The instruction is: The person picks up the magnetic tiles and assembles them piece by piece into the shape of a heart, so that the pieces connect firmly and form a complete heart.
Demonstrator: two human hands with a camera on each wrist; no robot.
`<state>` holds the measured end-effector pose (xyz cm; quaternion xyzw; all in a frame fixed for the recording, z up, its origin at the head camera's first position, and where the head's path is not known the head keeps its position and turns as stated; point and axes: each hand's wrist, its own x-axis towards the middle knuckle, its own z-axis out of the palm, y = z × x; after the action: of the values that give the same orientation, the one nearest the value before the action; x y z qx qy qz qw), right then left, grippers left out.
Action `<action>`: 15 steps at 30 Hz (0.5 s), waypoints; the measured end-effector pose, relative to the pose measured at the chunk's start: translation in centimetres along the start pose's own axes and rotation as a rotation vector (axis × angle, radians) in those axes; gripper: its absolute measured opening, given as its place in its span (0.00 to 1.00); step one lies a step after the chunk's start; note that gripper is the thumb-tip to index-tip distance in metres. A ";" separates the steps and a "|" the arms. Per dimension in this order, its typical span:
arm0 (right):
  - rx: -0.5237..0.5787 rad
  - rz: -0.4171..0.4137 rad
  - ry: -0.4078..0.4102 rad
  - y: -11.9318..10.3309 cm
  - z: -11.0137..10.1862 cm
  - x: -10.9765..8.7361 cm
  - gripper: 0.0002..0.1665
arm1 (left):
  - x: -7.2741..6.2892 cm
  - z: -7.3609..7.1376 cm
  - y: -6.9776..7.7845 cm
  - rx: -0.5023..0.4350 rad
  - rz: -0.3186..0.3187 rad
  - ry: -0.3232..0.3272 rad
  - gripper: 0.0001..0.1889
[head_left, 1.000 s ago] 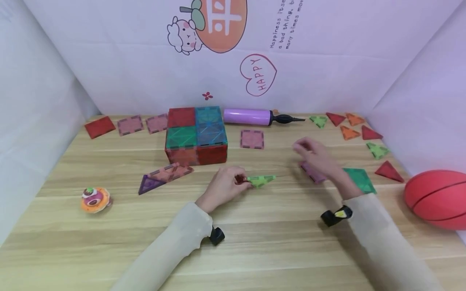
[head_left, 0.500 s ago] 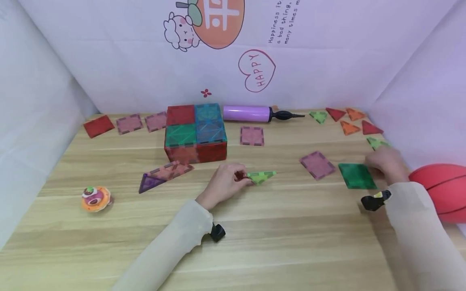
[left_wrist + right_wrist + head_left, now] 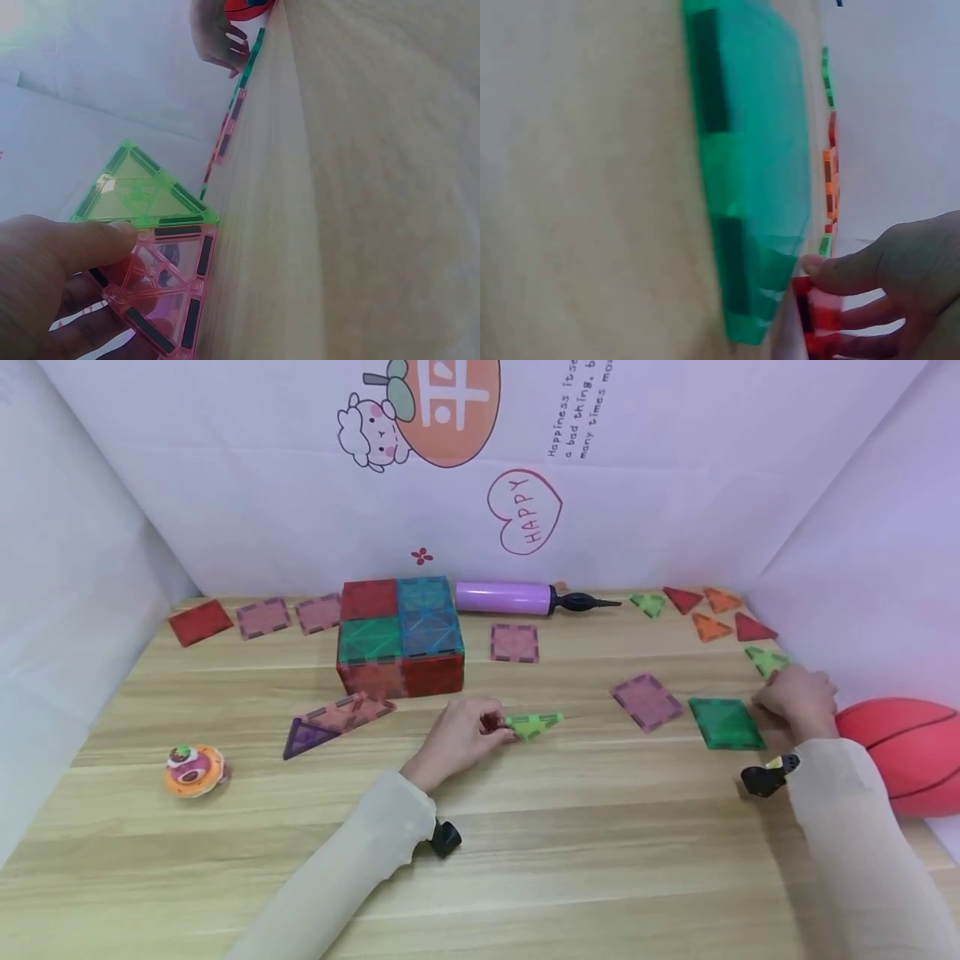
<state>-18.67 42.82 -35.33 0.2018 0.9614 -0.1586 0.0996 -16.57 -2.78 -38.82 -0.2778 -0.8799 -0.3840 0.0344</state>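
Note:
My left hand point(image 3: 454, 742) pinches a translucent pinkish-red magnetic tile point(image 3: 174, 281) just over the middle of the table. A light-green triangular tile point(image 3: 139, 191) is joined edge to edge with it, pointing right in the head view. My right hand point(image 3: 799, 700) is at the table's right side, close to the ball. In the right wrist view its thumb and fingers pinch a red tile point(image 3: 819, 311), which the hand hides in the head view. Beside that hand lies a dark-green square tile point(image 3: 726, 724), with a pink square tile point(image 3: 647, 702) left of it.
A box built of coloured tiles point(image 3: 401, 639) stands back left of centre, a purple pump point(image 3: 502, 597) beside it. Joined pink and purple triangles point(image 3: 341, 720) lie before it. A doughnut toy point(image 3: 195, 772) sits left, a red ball point(image 3: 903, 756) right. Several small triangles point(image 3: 711, 627) lie back right.
My right hand has swung right, past the pink and dark-green squares, to the red tile. The pink square has turned and lies uncovered. My left hand has stayed put with its joined tiles.

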 end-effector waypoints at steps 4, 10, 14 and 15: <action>-0.001 0.000 0.094 0.3 0.4 0.1 0.25 | 0.0 0.2 0.0 -0.005 -0.003 -0.004 0.08; 0.059 -0.031 0.189 0.4 0.4 -0.1 0.19 | 0.2 0.3 0.1 -0.016 -0.013 -0.004 0.07; 0.100 -0.063 0.256 -0.3 0.2 -0.6 0.21 | 0.1 0.2 0.0 -0.023 -0.015 -0.011 0.07; 0.111 -0.068 0.271 -0.6 0.1 -0.7 0.22 | 0.1 0.1 0.0 -0.023 -0.017 -0.010 0.07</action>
<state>-18.25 42.00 -35.03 0.1937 0.9620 -0.1862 -0.0478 -16.65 -2.62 -38.88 -0.2728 -0.8778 -0.3931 0.0234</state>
